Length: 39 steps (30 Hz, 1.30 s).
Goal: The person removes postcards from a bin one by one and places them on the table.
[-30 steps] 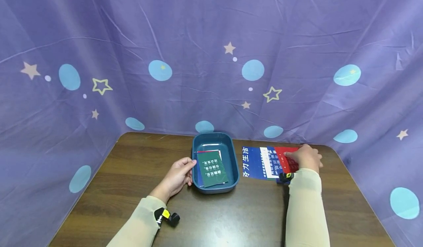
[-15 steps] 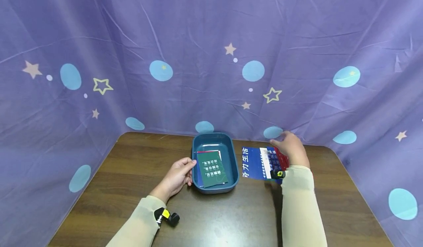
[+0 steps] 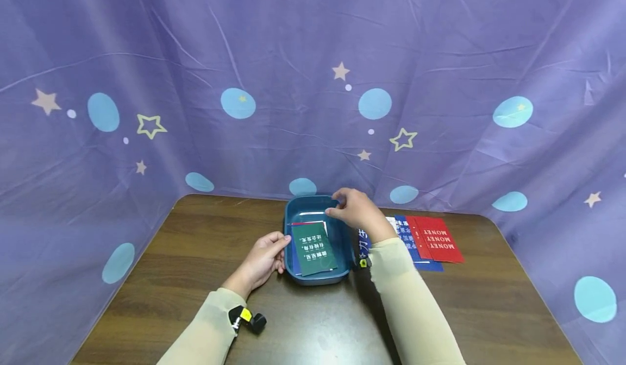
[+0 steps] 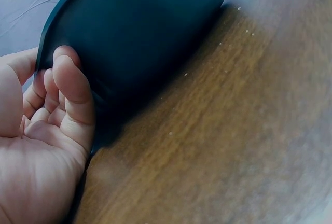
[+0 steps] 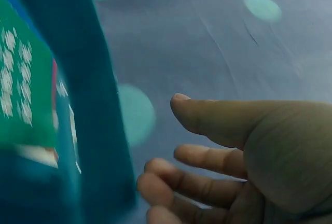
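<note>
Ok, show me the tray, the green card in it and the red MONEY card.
Tray (image 3: 310,205): head view, far inner wall.
Green card (image 3: 317,250): head view, middle of its face.
Red MONEY card (image 3: 437,239): head view, middle of its face.

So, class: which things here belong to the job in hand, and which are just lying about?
Likely the job:
blue tray, held by the left hand
green card, inside it
red card, blue cards, right of the tray
right hand, holding nothing

Likely just surroundings:
table
purple curtain
</note>
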Available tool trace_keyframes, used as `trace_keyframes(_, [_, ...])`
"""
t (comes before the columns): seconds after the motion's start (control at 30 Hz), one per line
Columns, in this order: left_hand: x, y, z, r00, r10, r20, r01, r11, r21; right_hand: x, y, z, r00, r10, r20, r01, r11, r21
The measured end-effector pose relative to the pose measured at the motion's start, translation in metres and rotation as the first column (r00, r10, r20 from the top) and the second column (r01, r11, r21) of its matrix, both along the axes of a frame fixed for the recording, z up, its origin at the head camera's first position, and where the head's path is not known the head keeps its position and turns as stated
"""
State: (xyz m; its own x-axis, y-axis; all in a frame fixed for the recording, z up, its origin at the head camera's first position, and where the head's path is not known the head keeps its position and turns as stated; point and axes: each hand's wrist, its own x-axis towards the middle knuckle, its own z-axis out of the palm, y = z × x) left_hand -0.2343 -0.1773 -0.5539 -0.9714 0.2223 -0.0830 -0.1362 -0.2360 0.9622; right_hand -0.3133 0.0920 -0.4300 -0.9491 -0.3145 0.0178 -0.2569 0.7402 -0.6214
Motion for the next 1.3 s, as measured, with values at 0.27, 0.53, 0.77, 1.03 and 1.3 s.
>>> trace_keyframes(0.27, [0.0, 0.0, 0.001, 1.0, 0.006, 0.016, -0.006, 1.0, 0.003, -0.015, -0.055, -0.018, 0.996, 0.028, 0.089, -0.049, 0.968, 0.246])
trace_keyframes(0.53, [0.002, 0.002, 0.003, 1.0, -0.008, 0.008, 0.008, 1.0, 0.011, -0.017, -0.074, -0.033, 0.997, 0.019, 0.069, -0.049, 0.877, 0.478])
trace_keyframes(0.77, [0.001, 0.0, 0.002, 1.0, -0.012, -0.001, 0.012, 1.0, 0.013, -0.015, -0.08, -0.034, 0.991, 0.052, 0.12, -0.106, 0.857, 0.505])
trace_keyframes(1.03, [0.0, 0.001, 0.001, 1.0, -0.008, -0.004, 0.008, 1.0, 0.009, -0.019, -0.076, -0.033, 0.993, 0.058, 0.104, -0.099, 0.884, 0.457])
trace_keyframes(1.3, [0.001, 0.001, 0.002, 1.0, -0.011, 0.001, 0.011, 1.0, 0.009, -0.019, -0.063, -0.015, 0.999, 0.041, 0.007, -0.041, 0.949, 0.313])
